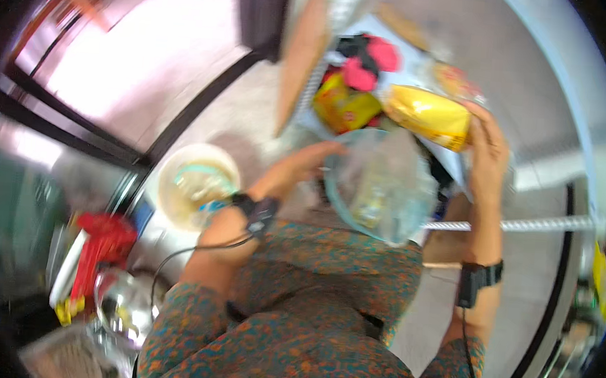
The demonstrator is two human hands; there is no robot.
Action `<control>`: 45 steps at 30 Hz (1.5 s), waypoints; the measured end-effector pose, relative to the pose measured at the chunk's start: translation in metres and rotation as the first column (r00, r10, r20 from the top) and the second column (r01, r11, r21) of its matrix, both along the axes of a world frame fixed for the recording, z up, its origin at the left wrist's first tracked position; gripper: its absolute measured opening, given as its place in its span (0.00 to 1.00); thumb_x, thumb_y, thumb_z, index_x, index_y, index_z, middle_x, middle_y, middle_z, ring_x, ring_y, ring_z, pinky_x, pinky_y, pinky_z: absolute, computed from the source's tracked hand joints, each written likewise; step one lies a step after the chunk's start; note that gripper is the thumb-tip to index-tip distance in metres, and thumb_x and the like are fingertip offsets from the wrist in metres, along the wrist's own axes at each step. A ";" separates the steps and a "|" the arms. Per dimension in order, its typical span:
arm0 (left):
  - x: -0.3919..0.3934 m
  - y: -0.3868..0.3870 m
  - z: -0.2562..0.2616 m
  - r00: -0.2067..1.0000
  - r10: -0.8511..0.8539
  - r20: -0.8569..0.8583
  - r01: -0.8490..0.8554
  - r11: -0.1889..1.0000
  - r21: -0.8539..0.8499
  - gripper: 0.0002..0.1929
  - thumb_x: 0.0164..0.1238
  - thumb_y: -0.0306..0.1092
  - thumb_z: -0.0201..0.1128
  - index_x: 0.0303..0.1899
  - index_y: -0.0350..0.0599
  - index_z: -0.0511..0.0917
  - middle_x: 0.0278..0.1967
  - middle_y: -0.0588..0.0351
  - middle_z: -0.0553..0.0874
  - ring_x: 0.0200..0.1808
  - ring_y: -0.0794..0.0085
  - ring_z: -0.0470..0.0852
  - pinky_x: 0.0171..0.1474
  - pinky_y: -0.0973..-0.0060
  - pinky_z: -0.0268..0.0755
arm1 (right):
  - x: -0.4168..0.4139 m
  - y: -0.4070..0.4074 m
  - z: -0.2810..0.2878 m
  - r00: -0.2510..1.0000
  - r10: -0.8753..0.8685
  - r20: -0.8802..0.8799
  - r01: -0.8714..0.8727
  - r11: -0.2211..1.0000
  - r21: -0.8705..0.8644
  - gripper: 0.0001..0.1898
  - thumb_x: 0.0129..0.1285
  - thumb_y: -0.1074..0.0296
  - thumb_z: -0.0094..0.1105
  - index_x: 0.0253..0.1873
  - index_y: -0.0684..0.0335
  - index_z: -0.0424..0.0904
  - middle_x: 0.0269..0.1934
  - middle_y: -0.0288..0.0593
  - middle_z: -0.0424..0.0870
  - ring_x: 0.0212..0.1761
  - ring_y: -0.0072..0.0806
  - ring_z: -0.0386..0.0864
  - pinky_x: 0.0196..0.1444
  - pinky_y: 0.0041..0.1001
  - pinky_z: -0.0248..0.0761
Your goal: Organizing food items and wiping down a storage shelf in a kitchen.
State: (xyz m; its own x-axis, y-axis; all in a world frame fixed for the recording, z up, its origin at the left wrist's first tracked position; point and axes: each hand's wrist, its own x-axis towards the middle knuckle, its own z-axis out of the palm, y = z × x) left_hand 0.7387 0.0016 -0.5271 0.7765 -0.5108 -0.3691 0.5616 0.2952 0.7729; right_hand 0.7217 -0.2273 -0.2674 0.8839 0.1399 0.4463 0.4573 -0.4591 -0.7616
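Note:
My right hand (488, 139) grips one end of a glossy yellow plastic packet (427, 113), held above a light-coloured surface with other goods on it. My left hand (307, 160) is at the left rim of a pale blue plastic tub (331, 183), its fingertips partly hidden. Inside the tub lies a translucent plastic bag (388, 168) with blurred contents. Just beyond the tub is a second yellow packet (343, 105), beside a pink and black item (367, 62) whose kind is too blurred to tell.
A white bucket (164, 179) with cloudy liquid stands left, by my left forearm. Lower left are a red item (104, 238) and a shiny metal vessel (126, 303). A wooden panel (304, 52) rises ahead. A white ribbed bar (543, 224) crosses on the right.

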 end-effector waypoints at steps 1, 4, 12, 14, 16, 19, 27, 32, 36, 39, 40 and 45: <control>0.008 -0.007 -0.017 1.000 0.023 -0.013 -0.023 0.999 -0.033 0.18 0.61 0.44 0.58 0.50 0.49 0.76 0.42 0.62 0.82 0.43 0.76 0.79 0.43 0.76 0.71 | 0.001 0.014 0.001 0.997 0.061 -0.056 -0.063 0.998 -0.029 0.13 0.69 0.72 0.45 0.51 0.65 0.78 0.46 0.38 0.81 0.48 0.21 0.76 0.50 0.21 0.69; -0.004 -0.012 0.032 0.999 -0.037 -0.008 0.038 0.997 0.065 0.22 0.57 0.46 0.60 0.51 0.48 0.75 0.42 0.61 0.82 0.44 0.73 0.80 0.49 0.69 0.73 | 0.006 0.053 -0.010 0.975 0.194 -0.105 -0.203 0.975 -0.085 0.13 0.69 0.71 0.45 0.51 0.65 0.78 0.45 0.37 0.81 0.47 0.21 0.76 0.48 0.22 0.70; -0.024 0.013 0.051 0.883 0.164 0.440 -0.181 0.984 -0.003 0.15 0.54 0.39 0.59 0.43 0.44 0.76 0.40 0.50 0.80 0.44 0.66 0.77 0.44 0.64 0.73 | 0.003 0.173 -0.049 0.790 0.584 -0.184 -0.612 0.770 -0.182 0.08 0.61 0.76 0.50 0.41 0.65 0.79 0.37 0.44 0.82 0.38 0.31 0.79 0.42 0.27 0.71; -0.010 0.006 0.027 0.814 0.128 0.567 -0.161 0.987 0.008 0.15 0.54 0.39 0.59 0.43 0.44 0.76 0.40 0.50 0.79 0.44 0.66 0.77 0.44 0.65 0.72 | -0.004 0.199 -0.059 0.800 0.584 -0.138 -0.598 0.758 -0.258 0.06 0.59 0.76 0.51 0.38 0.64 0.79 0.35 0.46 0.81 0.38 0.40 0.78 0.43 0.33 0.69; 0.009 -0.011 0.003 0.766 0.107 0.634 -0.144 0.990 0.007 0.15 0.54 0.39 0.59 0.42 0.44 0.76 0.40 0.50 0.79 0.44 0.66 0.77 0.44 0.65 0.72 | -0.008 0.214 -0.069 0.802 0.593 -0.069 -0.586 0.760 -0.281 0.06 0.59 0.76 0.52 0.37 0.63 0.79 0.34 0.45 0.81 0.41 0.41 0.77 0.47 0.35 0.68; 0.023 -0.019 -0.024 0.700 0.112 0.705 -0.164 0.986 0.006 0.15 0.54 0.38 0.60 0.42 0.43 0.76 0.40 0.50 0.79 0.44 0.66 0.77 0.44 0.65 0.72 | -0.017 0.239 -0.069 0.771 0.634 0.067 -0.574 0.736 -0.359 0.05 0.58 0.76 0.53 0.36 0.59 0.79 0.34 0.42 0.82 0.47 0.42 0.77 0.55 0.40 0.64; 0.037 -0.024 -0.044 0.542 0.141 0.829 -0.205 0.978 -0.032 0.15 0.53 0.38 0.60 0.42 0.43 0.75 0.40 0.50 0.79 0.44 0.65 0.77 0.45 0.66 0.72 | -0.018 0.270 -0.068 0.579 0.775 0.255 -0.472 0.573 -0.670 0.08 0.48 0.76 0.60 0.33 0.54 0.78 0.40 0.36 0.81 0.54 0.37 0.75 0.63 0.48 0.56; 0.040 -0.022 -0.057 0.447 0.141 0.883 -0.227 0.973 -0.040 0.15 0.53 0.37 0.60 0.42 0.43 0.75 0.40 0.50 0.79 0.44 0.65 0.77 0.45 0.67 0.72 | -0.023 0.300 -0.082 0.541 0.833 0.117 -0.673 0.512 -0.534 0.08 0.42 0.78 0.62 0.28 0.57 0.76 0.46 0.40 0.76 0.58 0.45 0.69 0.60 0.43 0.59; 0.042 -0.026 -0.063 0.372 0.136 0.918 -0.219 0.974 -0.056 0.15 0.53 0.37 0.60 0.42 0.42 0.75 0.40 0.50 0.79 0.44 0.65 0.77 0.45 0.68 0.72 | -0.023 0.317 -0.111 0.514 0.855 0.070 -0.728 0.478 -0.492 0.06 0.41 0.74 0.61 0.25 0.54 0.75 0.47 0.38 0.75 0.58 0.42 0.68 0.63 0.46 0.56; 0.043 -0.029 -0.069 0.317 0.138 0.938 -0.207 0.976 -0.073 0.15 0.53 0.37 0.60 0.42 0.42 0.75 0.40 0.50 0.79 0.44 0.65 0.77 0.45 0.68 0.71 | -0.023 0.325 -0.118 0.494 0.866 0.070 -0.739 0.462 -0.490 0.08 0.39 0.81 0.60 0.25 0.58 0.76 0.50 0.43 0.74 0.58 0.45 0.67 0.58 0.39 0.60; 0.045 -0.031 -0.068 0.308 0.144 0.940 -0.202 0.976 -0.083 0.15 0.53 0.36 0.60 0.42 0.42 0.75 0.40 0.50 0.79 0.44 0.65 0.77 0.45 0.68 0.71 | -0.024 0.327 -0.118 0.505 0.861 0.061 -0.739 0.468 -0.484 0.08 0.40 0.82 0.58 0.25 0.59 0.76 0.51 0.44 0.74 0.56 0.44 0.69 0.57 0.37 0.62; 0.053 -0.036 -0.076 0.285 0.172 0.943 -0.182 0.976 -0.123 0.15 0.53 0.36 0.61 0.42 0.42 0.75 0.40 0.50 0.79 0.44 0.64 0.77 0.46 0.69 0.71 | -0.031 0.330 -0.135 0.485 0.818 -0.308 -0.874 0.461 -0.154 0.07 0.47 0.81 0.55 0.27 0.58 0.77 0.50 0.44 0.76 0.53 0.44 0.73 0.53 0.32 0.66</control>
